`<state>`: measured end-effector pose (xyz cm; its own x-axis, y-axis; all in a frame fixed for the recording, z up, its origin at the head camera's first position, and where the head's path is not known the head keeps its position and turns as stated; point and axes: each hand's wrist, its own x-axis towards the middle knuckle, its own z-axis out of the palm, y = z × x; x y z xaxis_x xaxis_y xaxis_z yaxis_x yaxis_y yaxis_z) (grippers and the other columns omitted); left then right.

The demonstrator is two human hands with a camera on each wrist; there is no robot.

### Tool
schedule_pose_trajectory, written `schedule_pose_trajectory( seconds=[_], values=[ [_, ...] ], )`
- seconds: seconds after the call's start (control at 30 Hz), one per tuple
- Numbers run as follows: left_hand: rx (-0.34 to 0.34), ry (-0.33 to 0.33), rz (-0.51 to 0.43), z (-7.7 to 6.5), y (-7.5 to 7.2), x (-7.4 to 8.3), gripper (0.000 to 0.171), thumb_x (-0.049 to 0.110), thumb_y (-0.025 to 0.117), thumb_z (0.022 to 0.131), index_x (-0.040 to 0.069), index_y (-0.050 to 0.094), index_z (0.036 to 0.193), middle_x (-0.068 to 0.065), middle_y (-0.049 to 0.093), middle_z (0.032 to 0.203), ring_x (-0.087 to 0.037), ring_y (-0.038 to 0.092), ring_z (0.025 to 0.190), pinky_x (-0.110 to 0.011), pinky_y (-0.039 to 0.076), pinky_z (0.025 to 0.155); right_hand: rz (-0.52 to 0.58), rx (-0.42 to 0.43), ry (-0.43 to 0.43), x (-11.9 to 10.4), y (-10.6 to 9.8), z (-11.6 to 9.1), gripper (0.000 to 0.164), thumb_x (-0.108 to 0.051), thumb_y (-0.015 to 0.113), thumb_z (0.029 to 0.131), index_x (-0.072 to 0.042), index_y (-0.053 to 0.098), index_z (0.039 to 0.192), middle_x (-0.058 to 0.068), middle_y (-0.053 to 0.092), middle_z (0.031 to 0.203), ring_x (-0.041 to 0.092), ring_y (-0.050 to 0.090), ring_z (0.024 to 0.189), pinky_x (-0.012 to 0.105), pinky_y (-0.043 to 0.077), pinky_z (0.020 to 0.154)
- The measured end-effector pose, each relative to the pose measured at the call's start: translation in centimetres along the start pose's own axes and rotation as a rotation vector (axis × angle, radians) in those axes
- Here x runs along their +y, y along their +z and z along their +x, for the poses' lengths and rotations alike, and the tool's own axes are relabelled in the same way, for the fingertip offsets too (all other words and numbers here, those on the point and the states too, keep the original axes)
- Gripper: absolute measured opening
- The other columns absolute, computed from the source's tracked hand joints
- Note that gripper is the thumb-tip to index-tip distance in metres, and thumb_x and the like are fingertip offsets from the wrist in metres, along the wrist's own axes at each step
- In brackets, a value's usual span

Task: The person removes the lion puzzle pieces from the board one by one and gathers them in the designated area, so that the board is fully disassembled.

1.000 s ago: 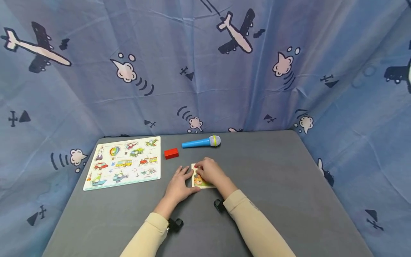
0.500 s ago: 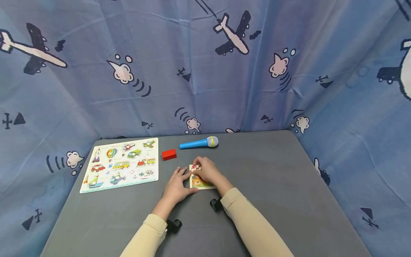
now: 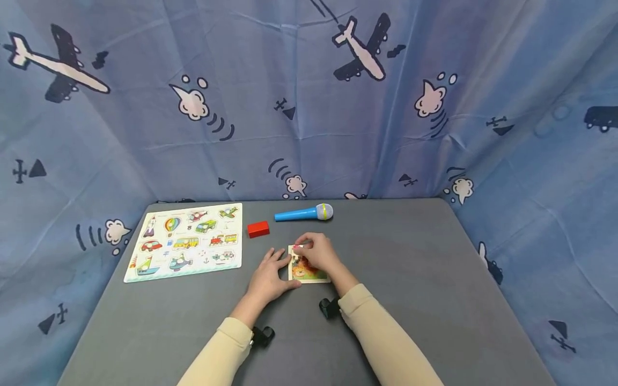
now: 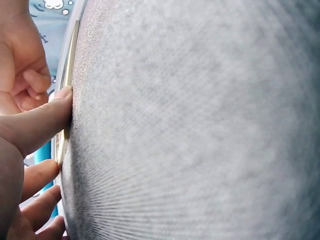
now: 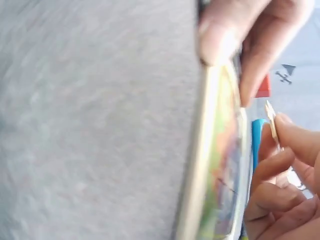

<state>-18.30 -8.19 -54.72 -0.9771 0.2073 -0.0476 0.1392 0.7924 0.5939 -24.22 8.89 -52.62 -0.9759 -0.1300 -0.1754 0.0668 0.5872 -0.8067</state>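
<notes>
A small picture puzzle board (image 3: 316, 276) with a pale frame and a green and orange animal picture lies flat on the grey table. My left hand (image 3: 267, 280) rests at its left side, fingers spread. The thumb touches the near edge, and the index finger reaches the left edge. Above the board, my right hand (image 3: 322, 254) pinches a thin puzzle piece (image 5: 272, 122) between thumb and index finger. In the right wrist view the piece stands edge-on, apart from the board, so its picture is hidden. The right hand covers part of the board's far side.
A blue toy microphone (image 3: 296, 214) lies behind the board. To its left is a red block (image 3: 258, 229). A larger vehicle puzzle board (image 3: 164, 257) lies on the left of the table. A blue curtain with aeroplanes (image 3: 251, 145) hangs behind.
My right hand has risen slightly off the board with the puzzle piece, showing more of the picture. The left hand keeps its place at the board's edge. The head view shifts a little.
</notes>
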Motion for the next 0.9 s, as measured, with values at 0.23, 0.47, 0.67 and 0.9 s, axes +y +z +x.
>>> schedule_pose_trajectory(
  seconds=[0.23, 0.47, 0.67, 0.9],
  values=[
    [-0.003, -0.003, 0.006, -0.2, 0.1, 0.0, 0.081, 0.048, 0.086, 0.076, 0.015, 0.057, 0.145, -0.008, 0.045, 0.158, -0.034, 0.026, 0.153, -0.059, 0.040, 0.111, 0.089, 0.021, -0.028, 0.0, -1.1, -1.0, 0.010, -0.020, 0.075, 0.092, -0.012, 0.076, 0.099, 0.003, 0.067, 0.076, 0.012, 0.054, 0.059, 0.025, 0.044, 0.051],
    [-0.009, -0.014, 0.007, -0.1, 0.1, 0.1, 0.082, 0.048, 0.086, 0.076, 0.015, 0.057, 0.145, -0.008, 0.044, 0.158, -0.034, 0.026, 0.153, -0.059, 0.039, 0.112, 0.085, 0.076, -0.061, 0.3, -2.9, -1.7, 0.012, -0.022, 0.076, 0.092, -0.012, 0.076, 0.099, 0.003, 0.069, 0.081, 0.014, 0.060, 0.069, 0.027, 0.049, 0.060],
    [-0.014, -0.020, 0.000, 0.0, 0.0, 0.3, 0.082, 0.048, 0.086, 0.076, 0.015, 0.057, 0.145, -0.007, 0.044, 0.158, -0.033, 0.026, 0.153, -0.058, 0.038, 0.113, 0.086, 0.095, -0.083, 0.9, -4.5, -2.0, 0.014, -0.022, 0.075, 0.093, -0.010, 0.076, 0.101, 0.004, 0.068, 0.080, 0.015, 0.059, 0.070, 0.029, 0.047, 0.061],
    [-0.022, -0.030, -0.010, -0.1, -0.1, 0.4, 0.082, 0.047, 0.087, 0.076, 0.015, 0.057, 0.145, -0.008, 0.043, 0.159, -0.034, 0.025, 0.153, -0.059, 0.038, 0.113, 0.046, 0.136, -0.095, 1.5, -5.9, -2.5, 0.018, -0.027, 0.075, 0.093, -0.011, 0.077, 0.102, 0.004, 0.066, 0.079, 0.017, 0.054, 0.068, 0.029, 0.044, 0.060]
  ],
)
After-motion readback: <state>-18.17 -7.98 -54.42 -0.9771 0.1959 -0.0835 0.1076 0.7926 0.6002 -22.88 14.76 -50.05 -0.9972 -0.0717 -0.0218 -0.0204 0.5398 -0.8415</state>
